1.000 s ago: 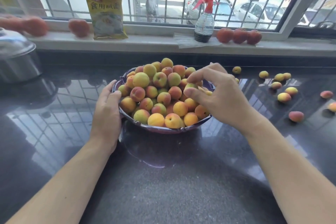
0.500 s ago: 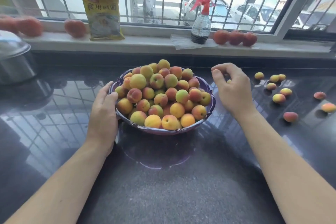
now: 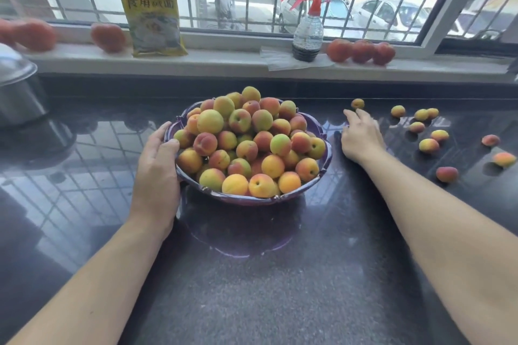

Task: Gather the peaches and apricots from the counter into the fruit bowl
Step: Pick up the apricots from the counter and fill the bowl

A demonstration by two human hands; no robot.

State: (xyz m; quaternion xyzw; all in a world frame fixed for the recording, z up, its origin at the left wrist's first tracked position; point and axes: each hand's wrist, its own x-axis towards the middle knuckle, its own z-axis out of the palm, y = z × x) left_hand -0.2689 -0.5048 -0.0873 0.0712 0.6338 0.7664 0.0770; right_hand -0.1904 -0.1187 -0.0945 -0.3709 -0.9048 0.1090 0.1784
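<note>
On the dark polished counter [image 3: 280,288], midway between its left and right edges, stands a purple fruit bowl [image 3: 252,199] heaped above its rim with peaches and apricots [image 3: 246,143]. Left hand [image 3: 157,173]: pressed against the bowl's left wall with fingers extended along the rim, thumb lying by the outermost fruit; nothing is pinched. Right hand [image 3: 361,137]: lying low over the counter just right of the bowl, fingers relaxed and stretched toward the back edge, holding nothing; its fingertips lie just short of a small apricot [image 3: 357,103] near the back edge. Loose fruit [image 3: 429,145] is scattered toward the counter's right edge: a cluster of small yellow pieces near the back, and three redder pieces nearer the right edge. At the counter's left edge sits a metal pot [image 3: 19,95] under a lid. Along the windowsill [image 3: 224,60] behind the counter's back edge stand a yellow packet [image 3: 152,14], a spray bottle [image 3: 307,28] with a red trigger on a sheet of paper [image 3: 280,60], a row of three red peaches [image 3: 361,52] to its right, and further blurred red fruit [image 3: 108,36] to the left of the packet.
</note>
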